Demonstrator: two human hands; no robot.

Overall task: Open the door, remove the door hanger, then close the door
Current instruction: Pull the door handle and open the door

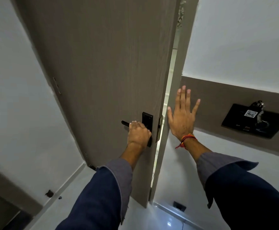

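Observation:
A grey-brown wooden door (pixel 102 63) fills the middle of the head view and stands slightly ajar, with a narrow bright gap along its right edge. My left hand (pixel 138 132) is closed around the black lever handle (pixel 127 123) on its black plate. My right hand (pixel 182 113) lies flat with fingers spread against the door frame (pixel 177 80), just right of the gap. No door hanger shows on this side of the door.
White walls stand on both sides. A black wall panel (pixel 255 121) with a key tag and keys hangs on the brown wall band at the right. A small black door stop (pixel 49 194) sits low on the left wall, above the glossy white floor.

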